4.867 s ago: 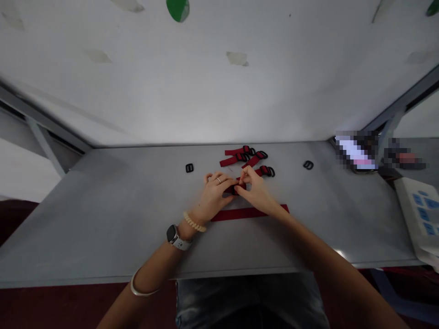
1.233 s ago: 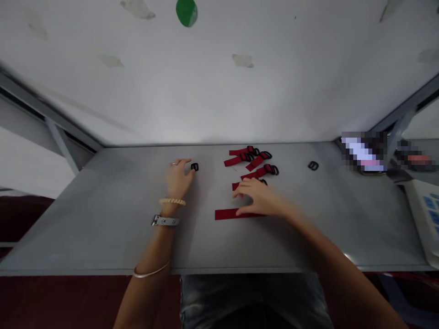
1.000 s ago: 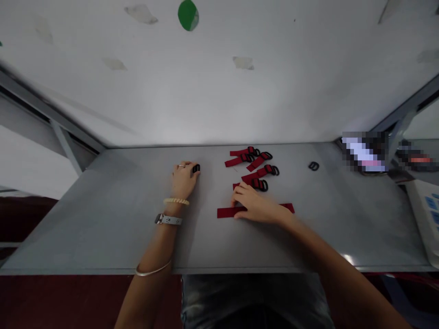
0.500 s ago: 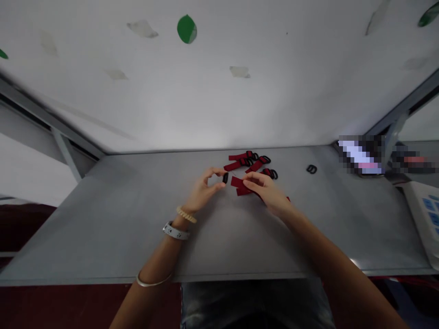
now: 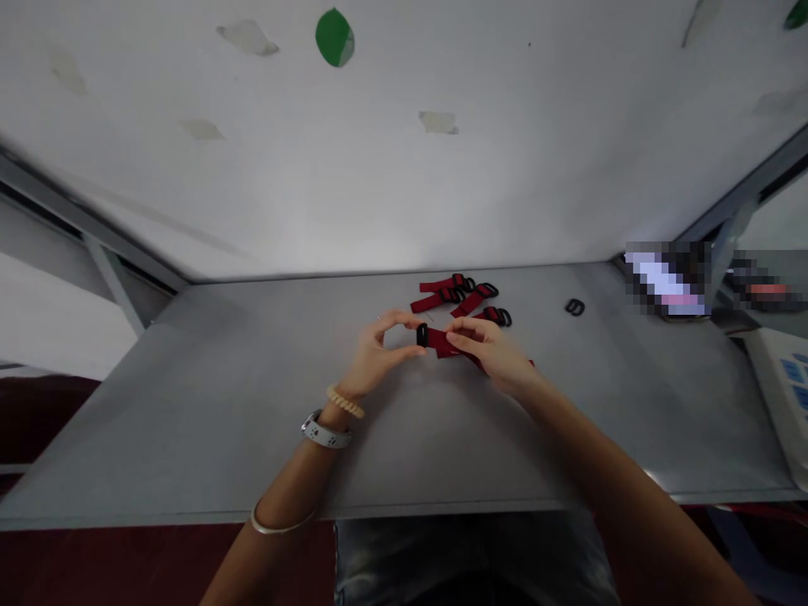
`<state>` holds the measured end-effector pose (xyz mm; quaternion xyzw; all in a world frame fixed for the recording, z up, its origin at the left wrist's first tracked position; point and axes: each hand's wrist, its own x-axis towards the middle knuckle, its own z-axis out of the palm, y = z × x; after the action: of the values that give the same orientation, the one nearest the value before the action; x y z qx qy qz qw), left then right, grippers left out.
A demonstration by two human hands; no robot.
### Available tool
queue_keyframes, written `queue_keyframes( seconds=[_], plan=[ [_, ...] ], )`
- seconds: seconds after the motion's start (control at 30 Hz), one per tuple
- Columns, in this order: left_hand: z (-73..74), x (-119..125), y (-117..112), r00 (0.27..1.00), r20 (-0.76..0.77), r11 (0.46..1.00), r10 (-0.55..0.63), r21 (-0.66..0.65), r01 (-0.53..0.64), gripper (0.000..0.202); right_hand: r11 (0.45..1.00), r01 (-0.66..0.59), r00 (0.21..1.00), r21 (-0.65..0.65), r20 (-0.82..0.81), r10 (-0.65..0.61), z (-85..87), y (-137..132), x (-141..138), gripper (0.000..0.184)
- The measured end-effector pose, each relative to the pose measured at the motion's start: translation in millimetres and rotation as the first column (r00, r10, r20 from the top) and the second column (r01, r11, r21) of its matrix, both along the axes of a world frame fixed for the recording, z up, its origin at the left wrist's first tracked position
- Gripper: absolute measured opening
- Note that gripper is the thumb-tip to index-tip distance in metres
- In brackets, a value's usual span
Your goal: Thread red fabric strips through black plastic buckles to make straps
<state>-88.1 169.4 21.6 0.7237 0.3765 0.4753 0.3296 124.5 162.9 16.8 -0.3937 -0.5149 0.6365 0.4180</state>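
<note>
My left hand (image 5: 383,351) pinches a small black buckle (image 5: 422,335) between thumb and fingertips, above the grey table (image 5: 252,404). My right hand (image 5: 491,352) grips a red strap (image 5: 440,341) whose end meets the buckle. The rest of the strap runs under my right hand, and a bit shows at the wrist. Just behind my hands lie several red straps with black buckles (image 5: 465,296) in a loose group.
A lone black buckle (image 5: 574,307) lies at the back right of the table. A blurred object (image 5: 666,282) sits at the far right corner, and a white device with blue keys (image 5: 786,387) at the right edge. A white wall rises behind the table.
My left hand picked up the black buckle from the left of the table and brought it to the middle. My right hand lifted the long red strap off the table to meet it.
</note>
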Motion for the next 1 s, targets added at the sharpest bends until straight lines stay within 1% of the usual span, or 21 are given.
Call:
queue_keyframes(
  seconds=[0.13, 0.27, 0.33, 0.43, 0.5, 0.67, 0.8, 0.87, 0.93, 1.0],
  plan=[
    [0.4, 3, -2, 0.999, 0.007, 0.999, -0.032, 0.002, 0.032, 0.038, 0.999, -0.026, 0.999, -0.036, -0.027, 0.025, -1.3, -2, -2, 0.017],
    [1.0, 5, -4, 0.997, 0.023, 0.997, -0.07, -0.018, 0.07, 0.036, 0.994, -0.078, 0.994, -0.074, -0.078, 0.072, 1.7, -3, -3, 0.018],
    [0.7, 4, -4, 0.997, 0.057, 0.998, -0.054, -0.014, 0.055, 0.037, 0.994, -0.086, 0.992, -0.072, -0.103, 0.079, 4.7, -3, -1, 0.018],
    [-0.3, 1, -2, 0.995, 0.101, 1.0, -0.007, 0.003, 0.007, 0.039, 0.997, -0.061, 0.993, -0.054, -0.108, 0.055, 7.7, -2, 2, 0.019],
    [-0.6, 0, -1, 0.994, 0.109, 1.0, -0.002, 0.003, 0.001, 0.039, 0.997, -0.053, 0.994, -0.053, -0.1, 0.047, 6.8, -1, 3, 0.019],
    [-0.1, 3, -3, 0.994, 0.103, 0.999, -0.041, -0.015, 0.042, 0.04, 0.993, -0.095, 0.991, -0.072, -0.096, 0.088, -1.0, 0, 1, 0.021],
    [0.2, 7, -6, 0.997, 0.043, 0.998, -0.059, -0.024, 0.06, 0.041, 0.993, -0.105, 0.991, -0.05, -0.084, 0.101, -1.2, -2, 0, 0.022],
    [0.4, 10, -8, 0.998, -0.012, 0.998, -0.062, -0.02, 0.062, 0.041, 0.996, -0.08, 0.995, -0.034, -0.067, 0.078, 0.2, -3, -3, 0.022],
    [1.2, 12, -10, 0.995, -0.092, 0.999, -0.038, 0.0, 0.038, 0.04, 0.999, -0.037, 0.998, -0.029, -0.045, 0.035, 1.3, -6, -5, 0.024],
    [2.4, 14, -12, 0.982, -0.188, 0.999, 0.018, 0.035, -0.012, 0.038, 0.999, -0.02, 0.999, -0.029, -0.027, 0.019, 1.9, -7, -8, 0.025]
  ],
)
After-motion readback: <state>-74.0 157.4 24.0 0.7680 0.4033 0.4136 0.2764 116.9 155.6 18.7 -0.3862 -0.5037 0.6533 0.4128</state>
